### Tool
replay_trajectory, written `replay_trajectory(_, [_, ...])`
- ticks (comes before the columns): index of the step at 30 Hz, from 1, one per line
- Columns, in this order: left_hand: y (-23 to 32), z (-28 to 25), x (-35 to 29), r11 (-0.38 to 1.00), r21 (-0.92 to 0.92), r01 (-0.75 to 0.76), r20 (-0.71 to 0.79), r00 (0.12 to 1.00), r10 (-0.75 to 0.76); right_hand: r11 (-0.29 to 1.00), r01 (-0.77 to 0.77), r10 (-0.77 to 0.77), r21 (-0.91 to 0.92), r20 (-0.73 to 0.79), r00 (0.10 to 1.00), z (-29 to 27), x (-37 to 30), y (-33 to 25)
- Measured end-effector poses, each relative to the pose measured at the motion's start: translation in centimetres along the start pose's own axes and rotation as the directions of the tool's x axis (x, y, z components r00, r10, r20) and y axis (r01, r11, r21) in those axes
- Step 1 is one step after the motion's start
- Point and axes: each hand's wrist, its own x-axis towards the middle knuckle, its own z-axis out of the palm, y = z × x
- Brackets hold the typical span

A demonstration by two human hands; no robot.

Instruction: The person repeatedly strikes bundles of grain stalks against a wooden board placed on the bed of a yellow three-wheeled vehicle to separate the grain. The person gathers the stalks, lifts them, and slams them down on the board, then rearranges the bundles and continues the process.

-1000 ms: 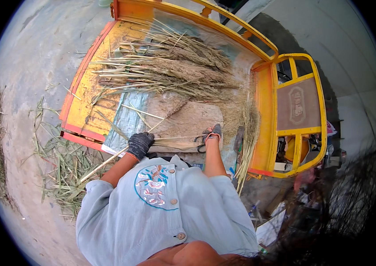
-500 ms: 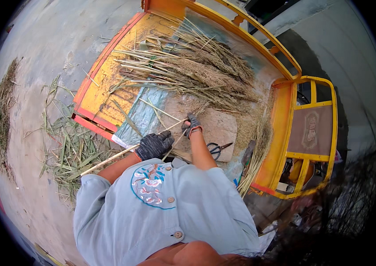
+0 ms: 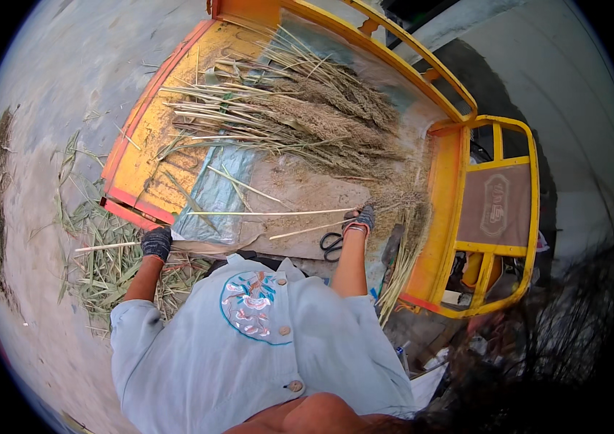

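Note:
My left hand [image 3: 156, 243], in a dark grey knitted glove, is closed around a pale, bare piece of stalk [image 3: 107, 247] that sticks out to the left. It is just off the cart bed's near left corner. On the right, my gloved right hand [image 3: 360, 218] is closed on grain stalks [image 3: 271, 213] whose cut ends point left across the bed. Their brown, feathery seed heads [image 3: 402, 202] spread beyond the fingers. Black-handled scissors [image 3: 331, 248] lie just left of my right wrist, the blades hidden by my arm. Loose stalk pieces [image 3: 243, 184] rest on the bluish sheet.
A heap of seed-headed stalks [image 3: 300, 119] covers the far part of the yellow cart bed [image 3: 141, 155]. More stalks [image 3: 402, 273] lie along its right side, beside the yellow frame [image 3: 531, 217]. Green leaf litter [image 3: 108, 264] is strewn on the ground at left.
My hands have moved from close together to wide apart. The left has gone left with a bare piece of stalk; the right has gone right with the stalks to the seed heads.

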Motion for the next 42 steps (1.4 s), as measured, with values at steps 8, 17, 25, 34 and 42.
replay_trajectory(8, [-4.7,-5.5,2.7,0.904,-0.066,0.423,-0.082,0.9,-0.428,0.837,-0.076,-0.009,0.542,0.154,0.988,-3.7,2.9,-1.1])
replay_trajectory(17, [22.7,-12.3,23.2,0.919,-0.178,-0.353,-0.349,0.896,0.276,0.918,-0.016,-0.076,0.396,0.215,0.974,-6.2,5.1,-2.1])
replay_trajectory(25, [33.4,-6.7,32.8,0.956,-0.064,-0.285,-0.334,0.909,0.248,0.98,0.168,-0.186,-0.104,-0.199,0.962,-7.1,5.9,-2.6])
replay_trajectory(34, [31.2,-11.5,32.7,0.878,-0.094,-0.47,-0.19,0.874,0.447,0.993,-0.107,0.114,0.05,-0.164,0.98,-11.3,12.3,-0.9])
replay_trajectory(42, [28.4,-19.7,26.1,0.63,-0.552,-0.547,0.155,0.675,0.722,0.926,0.064,-0.212,0.372,0.374,0.903,-5.1,5.9,1.6])
